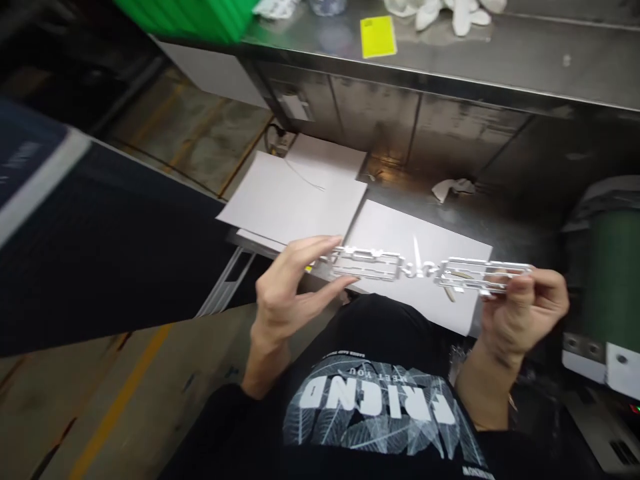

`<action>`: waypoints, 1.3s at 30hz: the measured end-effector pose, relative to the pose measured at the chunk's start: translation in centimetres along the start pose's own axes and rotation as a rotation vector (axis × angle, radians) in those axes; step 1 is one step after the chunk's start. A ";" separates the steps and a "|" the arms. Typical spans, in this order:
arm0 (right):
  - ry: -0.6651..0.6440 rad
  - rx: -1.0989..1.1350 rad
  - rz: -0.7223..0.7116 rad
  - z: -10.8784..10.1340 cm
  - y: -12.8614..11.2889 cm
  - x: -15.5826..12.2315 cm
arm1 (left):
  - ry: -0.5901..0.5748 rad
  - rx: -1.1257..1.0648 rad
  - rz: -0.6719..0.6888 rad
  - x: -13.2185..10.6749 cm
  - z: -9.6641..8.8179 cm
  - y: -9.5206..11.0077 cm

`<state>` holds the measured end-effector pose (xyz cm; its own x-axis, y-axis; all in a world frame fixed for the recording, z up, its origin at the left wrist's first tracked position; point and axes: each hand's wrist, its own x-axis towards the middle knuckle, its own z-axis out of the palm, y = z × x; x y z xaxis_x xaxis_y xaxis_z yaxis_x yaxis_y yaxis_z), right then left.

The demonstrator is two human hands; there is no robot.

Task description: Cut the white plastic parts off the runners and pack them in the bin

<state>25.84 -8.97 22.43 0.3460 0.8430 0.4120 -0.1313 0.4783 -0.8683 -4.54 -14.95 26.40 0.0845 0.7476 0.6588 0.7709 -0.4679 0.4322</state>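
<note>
I hold a long flat silvery metal frame (425, 268) with open cut-outs level in front of my chest, one end in each hand. My left hand (293, 287) pinches its left end between thumb and outstretched fingers. My right hand (523, 308) is curled round its right end, fingers closed over the metal. Below the frame lie white paper sheets (300, 197) on a low steel surface.
A steel bench top (500, 60) runs across the back with a yellow note (378, 36), white gloves (450, 13) and a green crate (200, 17). A dark panel (100, 253) stands at the left, a green machine part (613, 280) at the right. Crumpled paper (453, 188) lies behind.
</note>
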 end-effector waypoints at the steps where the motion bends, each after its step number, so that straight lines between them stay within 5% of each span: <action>1: -0.042 -0.012 -0.031 0.1 -0.2 -0.1 | 0.000 0.034 0.020 0.1 0.1 -0.1; 9: -0.144 -0.121 -0.136 1.1 -2.2 -0.5 | 0.105 0.160 0.178 0.9 1.1 -0.3; 12: -0.193 -0.154 -0.125 -0.1 -1.6 -0.1 | 0.118 0.170 0.192 0.9 0.9 -0.6; 15: -0.365 -0.418 -0.003 -3.6 1.5 0.9 | 0.059 0.108 0.164 0.6 0.6 -1.1; 20: -0.894 -1.312 0.405 -10.4 9.6 0.9 | -0.037 -0.054 0.026 0.2 0.2 -1.3; 25: -1.038 -1.530 0.563 -13.4 14.2 -2.5 | -0.080 -0.149 -0.021 0.2 -0.1 -1.1; 33: -1.030 -1.577 0.527 -13.4 15.3 -2.7 | -0.097 -0.173 -0.067 0.4 -0.1 -1.0; 39: -1.033 -1.411 0.487 -9.3 12.3 -1.8 | -0.039 -0.005 -0.081 -0.1 1.9 -1.3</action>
<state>32.27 -6.95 8.45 -0.2025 0.8881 -0.4127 0.9559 0.0877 -0.2804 -4.37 -13.48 24.62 0.0468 0.8009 0.5969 0.7728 -0.4077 0.4864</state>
